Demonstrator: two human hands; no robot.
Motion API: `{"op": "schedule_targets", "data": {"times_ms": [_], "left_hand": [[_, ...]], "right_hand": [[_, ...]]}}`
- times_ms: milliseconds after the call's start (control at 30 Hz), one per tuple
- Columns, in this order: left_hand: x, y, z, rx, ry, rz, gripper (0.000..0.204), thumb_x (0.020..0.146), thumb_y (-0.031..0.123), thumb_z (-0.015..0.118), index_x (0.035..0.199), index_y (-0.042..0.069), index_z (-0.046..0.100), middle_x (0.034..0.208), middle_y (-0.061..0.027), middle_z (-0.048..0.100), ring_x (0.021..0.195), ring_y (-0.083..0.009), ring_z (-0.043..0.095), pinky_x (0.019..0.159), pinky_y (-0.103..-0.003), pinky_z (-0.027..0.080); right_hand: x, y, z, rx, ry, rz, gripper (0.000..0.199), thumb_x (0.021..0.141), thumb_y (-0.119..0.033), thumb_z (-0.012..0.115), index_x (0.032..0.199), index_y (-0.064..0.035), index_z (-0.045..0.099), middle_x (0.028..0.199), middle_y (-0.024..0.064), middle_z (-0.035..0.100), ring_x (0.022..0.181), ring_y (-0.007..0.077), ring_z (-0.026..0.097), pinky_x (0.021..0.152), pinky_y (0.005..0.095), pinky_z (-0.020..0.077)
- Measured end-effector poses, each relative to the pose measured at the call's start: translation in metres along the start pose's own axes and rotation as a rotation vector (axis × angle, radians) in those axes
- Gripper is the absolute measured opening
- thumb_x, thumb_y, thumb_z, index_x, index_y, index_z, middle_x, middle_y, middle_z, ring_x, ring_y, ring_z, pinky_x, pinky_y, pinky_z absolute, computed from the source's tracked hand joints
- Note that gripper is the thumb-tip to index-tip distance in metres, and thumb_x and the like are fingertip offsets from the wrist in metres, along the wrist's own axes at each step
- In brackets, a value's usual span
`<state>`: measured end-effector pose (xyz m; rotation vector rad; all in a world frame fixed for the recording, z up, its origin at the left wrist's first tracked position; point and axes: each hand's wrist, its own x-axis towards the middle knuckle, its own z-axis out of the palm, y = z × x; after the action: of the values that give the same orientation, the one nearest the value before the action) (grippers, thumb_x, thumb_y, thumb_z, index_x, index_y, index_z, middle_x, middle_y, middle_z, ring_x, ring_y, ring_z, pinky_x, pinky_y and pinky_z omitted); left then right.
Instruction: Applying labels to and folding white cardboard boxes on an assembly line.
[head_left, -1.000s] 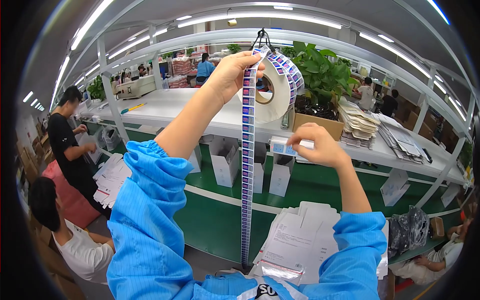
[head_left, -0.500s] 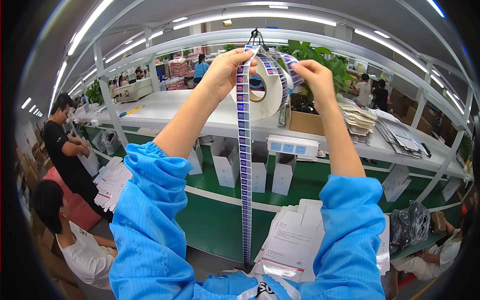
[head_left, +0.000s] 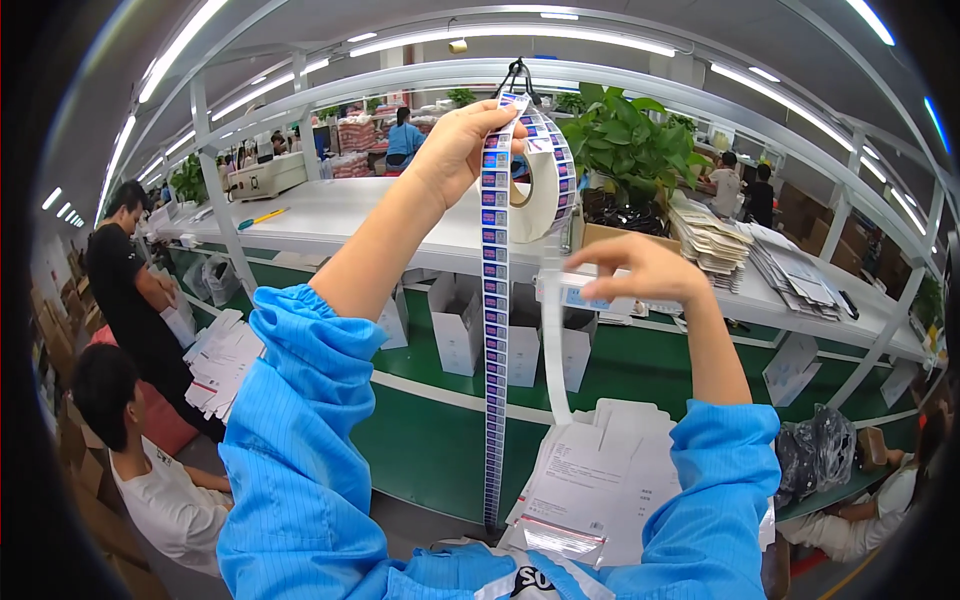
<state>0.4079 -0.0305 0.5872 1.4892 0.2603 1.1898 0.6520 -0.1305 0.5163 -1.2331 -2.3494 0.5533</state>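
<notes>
A roll of labels (head_left: 541,195) with a cardboard core hangs at a black hook (head_left: 516,72) below the metal rail. From its top, a long strip of small purple-and-blue labels (head_left: 495,290) drops straight down in front of me. My left hand (head_left: 468,142) is closed, pinching the strip near its upper end. Lower and to the right, my right hand (head_left: 645,268) has its fingers apart and somewhat blurred. They are beside a pale, plain strip (head_left: 553,345) that hangs below the roll to the stacked flat white cartons (head_left: 590,480).
A white shelf (head_left: 400,222) crosses ahead, bearing a potted plant (head_left: 625,145) and card stacks (head_left: 710,240). Underneath stand open white boxes (head_left: 455,325) on a green bench (head_left: 430,440). People sit or stand at the left, including one in black (head_left: 125,285).
My right hand has come down from the roll's right side. The plain strip now hangs lower, and the roll has turned more edge-on. My left hand keeps its pinch.
</notes>
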Motion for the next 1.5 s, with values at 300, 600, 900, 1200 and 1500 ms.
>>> {"op": "schedule_targets", "data": {"times_ms": [300,600,900,1200,1500], "left_hand": [[-0.05,-0.025,0.013,0.037,0.057,-0.013,0.014,0.091,0.015,0.058,0.098,0.003,0.056,0.081,-0.0089,0.065,0.068,-0.0155,0.066,0.064,-0.026,0.054],[-0.085,-0.042,0.054,0.04,-0.108,0.128,0.019,0.094,0.021,0.057,0.097,0.003,0.055,0.081,-0.0094,0.066,0.066,-0.0154,0.065,0.066,-0.027,0.055],[-0.106,-0.065,0.037,0.101,-0.366,0.077,0.038,0.098,0.032,0.048,0.118,-0.001,0.053,0.1,-0.0125,0.066,0.093,-0.0176,0.064,0.083,-0.03,0.05],[-0.101,-0.048,0.034,-0.479,-0.285,-0.16,0.057,0.098,0.047,0.042,0.13,0.001,0.045,0.115,-0.014,0.061,0.098,-0.0221,0.064,0.092,-0.033,0.049],[-0.195,-0.057,0.03,-0.009,-0.382,-0.267,0.032,0.099,0.024,0.047,0.115,-0.003,0.056,0.074,-0.0099,0.067,0.061,-0.0151,0.063,0.06,-0.028,0.051]], "right_hand": [[0.048,-0.031,0.013,0.899,0.268,-0.115,0.049,0.094,-0.04,0.056,0.117,0.0041,0.057,0.091,0.0087,0.068,0.08,0.0162,0.066,0.076,0.027,0.054],[0.101,-0.059,-0.026,1.105,0.305,-0.185,0.044,0.096,-0.035,0.053,0.113,0.0053,0.055,0.097,0.0098,0.067,0.082,0.0123,0.066,0.073,0.0255,0.0553],[0.016,-0.069,-0.015,1.063,0.38,-0.311,0.032,0.097,-0.025,0.051,0.112,0.0034,0.054,0.078,0.0091,0.065,0.062,0.0117,0.063,0.054,0.0254,0.0521],[-0.049,-0.076,0.123,0.924,0.258,-0.099,0.026,0.095,-0.014,0.054,0.105,0.0085,0.062,0.08,0.0153,0.069,0.075,0.0185,0.068,0.068,0.0257,0.055],[-0.059,-0.02,0.217,0.773,0.258,-0.446,0.042,0.096,-0.025,0.054,0.127,0.0035,0.05,0.105,0.0185,0.067,0.089,0.0258,0.068,0.084,0.0341,0.0525]]}}
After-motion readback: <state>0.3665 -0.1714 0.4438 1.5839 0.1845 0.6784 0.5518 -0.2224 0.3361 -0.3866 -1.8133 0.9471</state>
